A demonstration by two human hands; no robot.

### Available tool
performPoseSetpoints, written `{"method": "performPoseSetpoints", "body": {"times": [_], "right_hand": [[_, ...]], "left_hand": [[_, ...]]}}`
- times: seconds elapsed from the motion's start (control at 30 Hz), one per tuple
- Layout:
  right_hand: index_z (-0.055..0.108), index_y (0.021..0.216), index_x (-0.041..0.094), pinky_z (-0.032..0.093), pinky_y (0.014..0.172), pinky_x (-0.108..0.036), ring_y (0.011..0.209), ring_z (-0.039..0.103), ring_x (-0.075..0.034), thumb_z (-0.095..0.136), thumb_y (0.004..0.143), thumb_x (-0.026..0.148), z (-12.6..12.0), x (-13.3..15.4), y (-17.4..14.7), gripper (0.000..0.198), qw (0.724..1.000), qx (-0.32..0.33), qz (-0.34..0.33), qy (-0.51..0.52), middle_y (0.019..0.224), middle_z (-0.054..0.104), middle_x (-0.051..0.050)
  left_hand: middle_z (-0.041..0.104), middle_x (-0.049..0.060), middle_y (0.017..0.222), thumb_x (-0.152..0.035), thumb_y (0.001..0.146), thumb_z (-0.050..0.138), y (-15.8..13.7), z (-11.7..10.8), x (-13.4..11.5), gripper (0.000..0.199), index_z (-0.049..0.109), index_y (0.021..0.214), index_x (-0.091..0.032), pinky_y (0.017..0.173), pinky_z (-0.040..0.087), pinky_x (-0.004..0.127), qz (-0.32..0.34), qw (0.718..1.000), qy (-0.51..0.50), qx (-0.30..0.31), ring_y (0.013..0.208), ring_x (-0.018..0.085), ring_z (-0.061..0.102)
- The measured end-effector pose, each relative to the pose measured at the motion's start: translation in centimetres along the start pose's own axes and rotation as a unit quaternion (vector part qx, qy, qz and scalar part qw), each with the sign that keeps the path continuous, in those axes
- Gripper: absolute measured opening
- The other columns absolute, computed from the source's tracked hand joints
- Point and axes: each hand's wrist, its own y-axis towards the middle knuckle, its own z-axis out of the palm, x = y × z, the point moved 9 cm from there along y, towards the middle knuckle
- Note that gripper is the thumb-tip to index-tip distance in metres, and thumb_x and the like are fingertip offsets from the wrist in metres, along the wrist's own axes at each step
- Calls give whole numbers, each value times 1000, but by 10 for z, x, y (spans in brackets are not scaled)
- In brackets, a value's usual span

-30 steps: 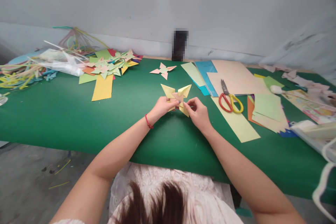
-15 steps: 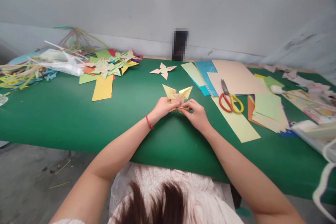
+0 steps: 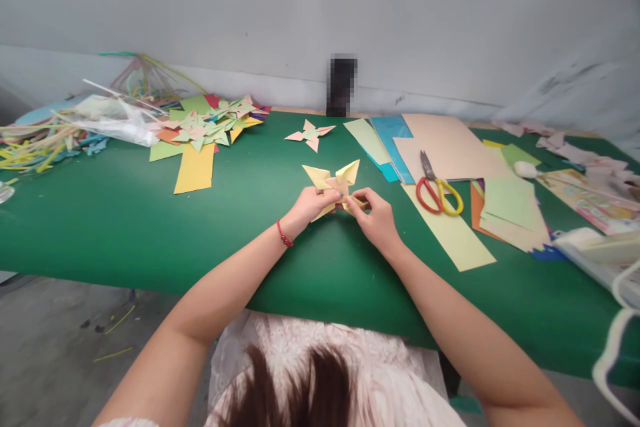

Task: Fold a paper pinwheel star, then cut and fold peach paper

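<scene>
A folded paper star [image 3: 345, 173] in pale yellow and pink is held between my two hands above the green table. My left hand [image 3: 310, 207] pinches its left side, the thumb lying across the pink middle. The fingers of my right hand [image 3: 373, 212] are closed on the lower right point. Two yellow points stick up at the top, and another shows under my left hand. My fingers cover part of the centre. Just beyond lies a finished-looking pink and green paper star [image 3: 310, 135], flat on the table.
Red-and-yellow-handled scissors [image 3: 439, 195] rest on paper sheets [image 3: 450, 230] at the right. To the left are a pile of paper stars [image 3: 215, 121], a yellow strip [image 3: 194, 170] and bundled coloured cords [image 3: 45, 140]. A white cable [image 3: 613, 347] hangs at the right edge.
The paper star has turned slightly in my hands, its upper points shifting left. A lower left point now shows under my left hand. My right hand has moved a little rightward.
</scene>
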Motion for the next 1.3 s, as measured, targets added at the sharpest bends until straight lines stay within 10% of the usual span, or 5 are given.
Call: {"method": "performPoseSetpoints", "body": {"times": [1.3], "right_hand": [[59,82,22,47,72,-34,77,63,-21,51,83,38,-14,-4,-1,18,998,-54,28,-13,81,67,-5]], "left_hand": [[67,14,99,-22,82,55,0,6,4,26,60,103,-8,61,51,24,-3,1000,-1,3,74,17,66]]}}
